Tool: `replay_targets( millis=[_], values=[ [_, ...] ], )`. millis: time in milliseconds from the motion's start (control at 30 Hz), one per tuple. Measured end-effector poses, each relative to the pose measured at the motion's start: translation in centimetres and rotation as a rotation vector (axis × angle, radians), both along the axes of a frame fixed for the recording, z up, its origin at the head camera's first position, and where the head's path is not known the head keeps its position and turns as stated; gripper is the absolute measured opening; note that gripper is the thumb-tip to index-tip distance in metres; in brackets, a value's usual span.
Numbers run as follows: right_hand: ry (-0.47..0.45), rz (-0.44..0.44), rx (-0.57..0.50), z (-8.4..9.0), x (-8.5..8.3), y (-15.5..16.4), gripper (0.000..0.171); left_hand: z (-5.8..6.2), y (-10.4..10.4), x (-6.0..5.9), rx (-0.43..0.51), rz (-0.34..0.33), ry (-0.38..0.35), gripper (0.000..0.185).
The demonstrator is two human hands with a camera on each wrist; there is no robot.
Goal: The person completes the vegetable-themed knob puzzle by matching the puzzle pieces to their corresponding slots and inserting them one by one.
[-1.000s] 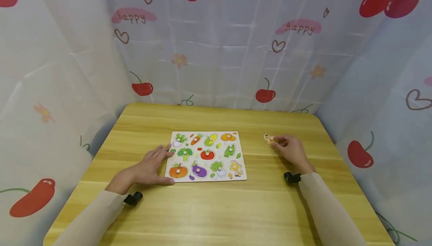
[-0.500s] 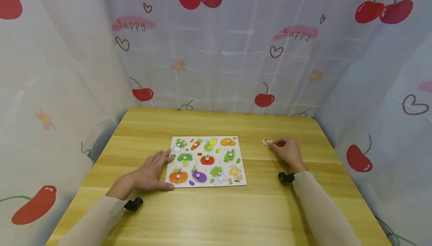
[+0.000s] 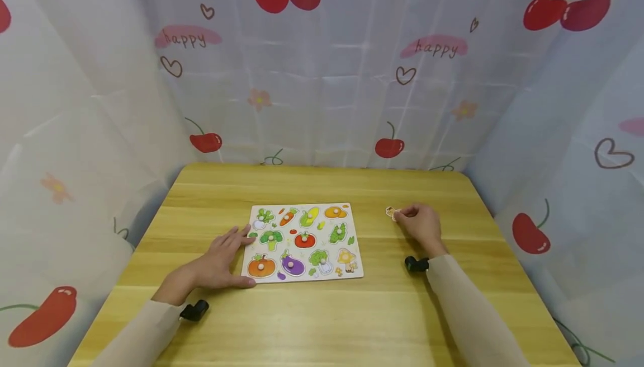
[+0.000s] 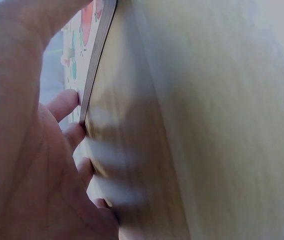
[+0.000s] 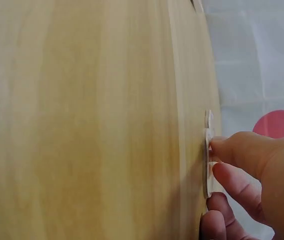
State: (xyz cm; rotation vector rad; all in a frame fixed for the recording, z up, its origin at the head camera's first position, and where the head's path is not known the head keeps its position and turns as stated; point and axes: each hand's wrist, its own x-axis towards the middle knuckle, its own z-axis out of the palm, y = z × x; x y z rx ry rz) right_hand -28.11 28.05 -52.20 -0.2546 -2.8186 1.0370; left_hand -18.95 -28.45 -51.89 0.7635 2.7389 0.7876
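My left hand lies with fingers spread at the left edge of a wooden vegetable puzzle board, thumb at its lower left corner and fingertips at its side. In the left wrist view, fingertips meet the board's edge. To the right of the board, my right hand pinches a small white-rimmed puzzle piece by its top. The right wrist view shows this flat, lobed piece edge-on, close over the table, with thumb and finger on it. Its picture is mostly hidden by the fingers.
Knobbed pieces such as a tomato and an eggplant sit in the board. A mushroom picture without a knob shows at its lower right. The wooden table ends at a cherry-patterned curtain.
The right hand has shifted slightly left with the puzzle piece, and its fingers now cover more of it. The left hand has stayed at the board's edge. The head view has tilted a little.
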Motion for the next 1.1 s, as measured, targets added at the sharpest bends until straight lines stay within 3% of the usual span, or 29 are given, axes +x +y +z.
replay_targets(
  millis=[367,767,1100],
  values=[
    [-0.012,0.002,0.075,0.5,0.0,-0.5,0.034,0.3,0.0,-0.3,0.003,-0.017,0.002,0.111],
    [-0.003,0.009,0.068,0.8,0.3,-0.5,0.027,1.0,0.2,-1.0,-0.054,-0.027,-0.034,0.114],
    [0.027,0.086,0.066,0.6,1.0,-0.7,0.022,1.6,0.2,-1.2,-0.078,-0.032,-0.058,0.113]
  ],
)
